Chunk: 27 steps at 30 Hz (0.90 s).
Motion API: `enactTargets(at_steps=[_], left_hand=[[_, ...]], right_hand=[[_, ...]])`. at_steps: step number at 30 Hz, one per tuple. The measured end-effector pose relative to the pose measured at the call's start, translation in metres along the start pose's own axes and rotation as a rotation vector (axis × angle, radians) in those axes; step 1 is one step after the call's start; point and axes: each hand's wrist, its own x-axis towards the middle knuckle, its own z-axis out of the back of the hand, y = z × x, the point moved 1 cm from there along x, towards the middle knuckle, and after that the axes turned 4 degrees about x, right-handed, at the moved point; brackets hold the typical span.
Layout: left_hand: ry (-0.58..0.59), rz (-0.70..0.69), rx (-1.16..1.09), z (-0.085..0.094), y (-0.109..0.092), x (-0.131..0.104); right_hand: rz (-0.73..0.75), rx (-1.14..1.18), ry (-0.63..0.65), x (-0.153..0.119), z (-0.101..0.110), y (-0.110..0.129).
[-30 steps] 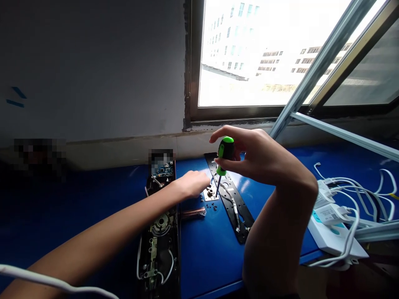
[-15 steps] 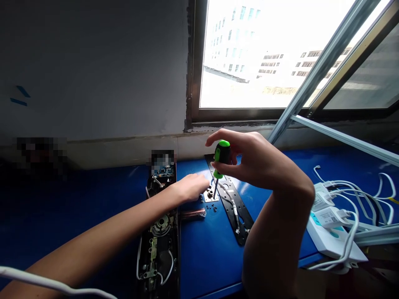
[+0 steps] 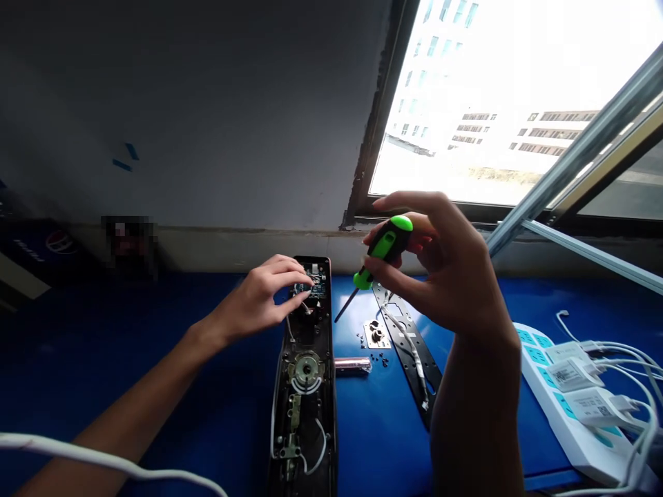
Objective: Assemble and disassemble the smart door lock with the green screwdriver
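Observation:
My right hand (image 3: 432, 255) grips a green-and-black screwdriver (image 3: 388, 241), its shaft tilted down and left, the tip over the right edge of a long black housing (image 3: 305, 428). My left hand (image 3: 269, 293) is at the housing's far end, thumb and fingertips close together over a circuit board (image 3: 318, 286). Whatever they pinch there is too small to make out. Inside the housing are a round metal part (image 3: 306, 371), metal brackets and white wires. A small metal plate with a round fitting (image 3: 377, 334) lies to the right, with several tiny black screws (image 3: 382, 359) beside it.
A long black plate (image 3: 414, 352) with a white cable lies under my right forearm. A pinkish cylinder (image 3: 353, 366) touches the housing's right side. At right stands a white power strip (image 3: 549, 400) with several chargers and cables. A white cable (image 3: 103, 462) crosses at lower left.
My left hand has moved from the small metal plate to the circuit board in the housing. The screwdriver has lifted off the plate and tilted. The view has shifted left.

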Motion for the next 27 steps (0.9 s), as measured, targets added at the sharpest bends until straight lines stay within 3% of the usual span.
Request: enactTargets(at_steps=[5, 13, 20, 27], left_hand=[[0.094, 0.13, -0.04, 0.012, 0.025, -0.022], [0.206, 0.141, -0.076, 0.009, 0.025, -0.03], [0.215, 0.118, -0.072, 0.004, 0.023, -0.029], [0.234, 0.156, -0.129, 0.011, 0.033, -0.031]], right_hand=[[0.084, 0.03, -0.18, 0.013, -0.034, 0.003], [0.055, -0.026, -0.097, 0.026, -0.074, 0.003], [0.028, -0.097, -0.035, 0.026, -0.083, -0.005], [0.071, -0.121, -0.016, 0.03, -0.089, -0.004]])
